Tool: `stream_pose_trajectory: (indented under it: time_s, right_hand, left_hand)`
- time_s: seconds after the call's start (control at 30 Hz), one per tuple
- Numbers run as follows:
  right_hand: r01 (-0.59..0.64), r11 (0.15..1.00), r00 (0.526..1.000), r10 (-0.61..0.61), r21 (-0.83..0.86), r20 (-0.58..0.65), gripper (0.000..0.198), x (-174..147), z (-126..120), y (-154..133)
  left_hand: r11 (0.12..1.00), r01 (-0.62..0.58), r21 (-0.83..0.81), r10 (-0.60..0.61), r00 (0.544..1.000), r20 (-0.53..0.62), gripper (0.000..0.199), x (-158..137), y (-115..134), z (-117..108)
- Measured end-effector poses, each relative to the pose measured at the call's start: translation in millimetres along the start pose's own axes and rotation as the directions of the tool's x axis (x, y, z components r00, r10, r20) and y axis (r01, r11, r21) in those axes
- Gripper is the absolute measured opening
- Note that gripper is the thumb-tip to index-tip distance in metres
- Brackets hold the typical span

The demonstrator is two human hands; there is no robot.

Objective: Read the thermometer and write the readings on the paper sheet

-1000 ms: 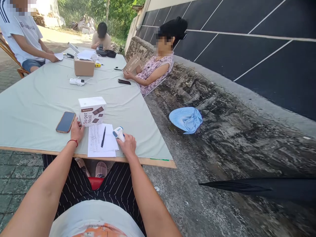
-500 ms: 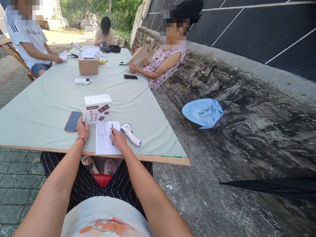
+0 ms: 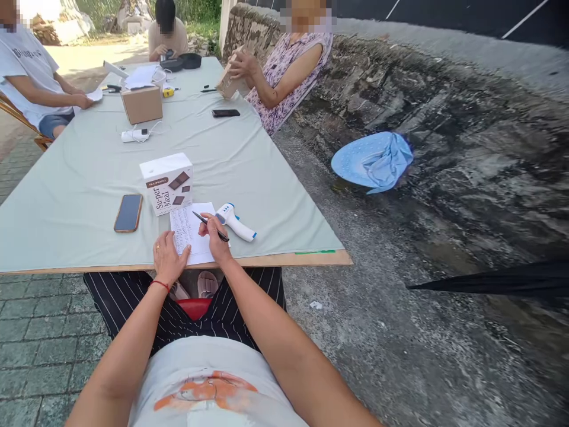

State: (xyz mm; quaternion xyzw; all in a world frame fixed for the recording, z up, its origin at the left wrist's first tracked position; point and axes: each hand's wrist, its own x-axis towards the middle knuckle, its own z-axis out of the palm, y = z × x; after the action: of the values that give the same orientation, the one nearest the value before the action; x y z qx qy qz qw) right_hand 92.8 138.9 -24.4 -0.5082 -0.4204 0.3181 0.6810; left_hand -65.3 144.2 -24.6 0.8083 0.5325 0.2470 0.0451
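Observation:
A black pen (image 3: 224,237) is held in my right hand (image 3: 217,238), tilted above the printed paper sheet (image 3: 201,254). My left hand (image 3: 170,256) lies with fingers spread on the sheet's left edge and the table. Just behind the paper stands a white box (image 3: 169,188) with chocolate bars pictured on it and the words "Su-per Meal". To the right of my right hand lies a white and blue infrared thermometer (image 3: 240,225). A smartphone (image 3: 128,213) rests face up on the cloth, left of the box.
The cloth-covered table (image 3: 249,172) also bears a cardboard box (image 3: 143,105) with papers on it, a white corded device (image 3: 135,135) and a dark phone (image 3: 226,113). Three people sit around it; the one on the right holds a carton (image 3: 227,83). A blue hat (image 3: 373,161) is off to the right.
My left hand has moved from beside the phone and box down to the paper's left edge. The pen in my right hand has tilted over. The person on the right has turned the carton.

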Motion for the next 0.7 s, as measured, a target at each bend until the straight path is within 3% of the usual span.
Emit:
stream_pose_trajectory:
  time_s: [0.2,0.47,0.6,0.7]
  right_hand:
    - [-0.086,0.995,0.996,0.085,-0.044,-0.028,0.052,-7.5,-7.6,13.1]
    - [-0.147,0.975,0.989,0.144,-0.168,-0.032,0.019,-13.1,-12.5,18.6]
    - [-0.152,0.975,0.984,0.164,-0.16,0.067,0.02,-14.2,-13.6,13.3]
    - [-0.147,0.964,0.985,0.163,-0.22,0.056,0.021,-14.0,-14.2,11.1]
  left_hand:
    - [0.991,-0.04,0.13,0.038,0.999,0.012,0.057,0.0,3.2,-0.4]
    - [0.987,-0.007,0.158,-0.004,0.997,0.075,0.052,-5.3,9.9,-3.1]
    - [0.988,0.002,0.152,-0.014,0.997,0.077,0.051,-6.3,12.3,-3.9]
    - [0.989,-0.004,0.149,-0.008,0.997,0.079,0.051,-7.3,13.1,-2.9]
